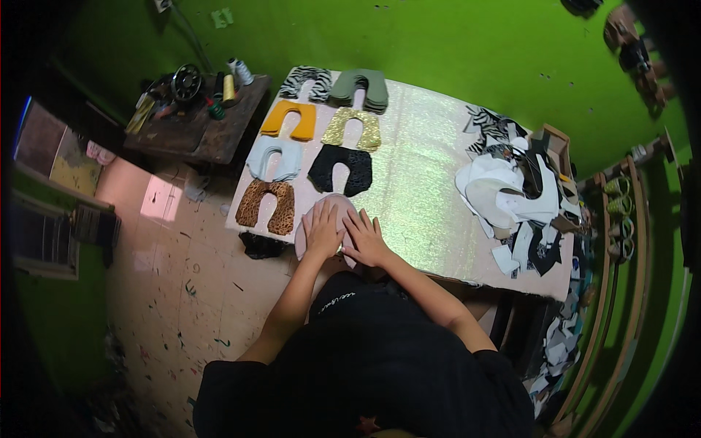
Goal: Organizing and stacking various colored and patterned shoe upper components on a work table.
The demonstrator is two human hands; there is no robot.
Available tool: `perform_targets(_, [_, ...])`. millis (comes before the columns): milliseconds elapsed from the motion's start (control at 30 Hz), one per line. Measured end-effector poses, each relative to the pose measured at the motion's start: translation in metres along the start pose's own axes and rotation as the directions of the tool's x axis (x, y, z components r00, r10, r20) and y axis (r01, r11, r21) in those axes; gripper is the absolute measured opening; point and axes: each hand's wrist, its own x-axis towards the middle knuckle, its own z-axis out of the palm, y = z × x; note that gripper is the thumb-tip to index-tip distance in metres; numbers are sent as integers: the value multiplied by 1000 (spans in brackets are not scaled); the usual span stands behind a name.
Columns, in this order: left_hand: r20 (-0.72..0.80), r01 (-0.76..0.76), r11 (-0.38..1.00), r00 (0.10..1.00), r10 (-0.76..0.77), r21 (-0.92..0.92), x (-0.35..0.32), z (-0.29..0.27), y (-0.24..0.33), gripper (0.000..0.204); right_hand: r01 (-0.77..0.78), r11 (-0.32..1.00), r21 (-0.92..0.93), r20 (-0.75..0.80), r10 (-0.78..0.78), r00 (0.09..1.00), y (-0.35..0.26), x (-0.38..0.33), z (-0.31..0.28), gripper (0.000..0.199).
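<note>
A dusty-pink U-shaped cut piece [338,198], its curve facing away from me, lies at the near edge of the table. My left hand [323,232] rests on its left side with the fingers stretched out. On its right side lies my right hand [367,239], fingers spread. Both hands press flat and cover much of the piece, so I cannot tell whether it is one layer or a stack. Just left is a leopard-print stack [250,206] of U-shaped pieces. A black textured stack [321,171] sits beyond my fingers.
More U-shaped stacks stand behind: white [255,157], gold [334,133], orange [274,117], green [347,87] and zebra-print [303,77]. Scraps [491,186] are heaped at the table's right end. A sewing machine table [197,131] stands at left, a wooden shoe rack [629,292] at right.
</note>
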Motion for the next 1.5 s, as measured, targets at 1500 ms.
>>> perform_targets(1500, [-193, -303, 657, 952, 237, -690, 99, 10, 255, 39, 119, 483, 868, -454, 672, 585, 169, -106, -201, 22])
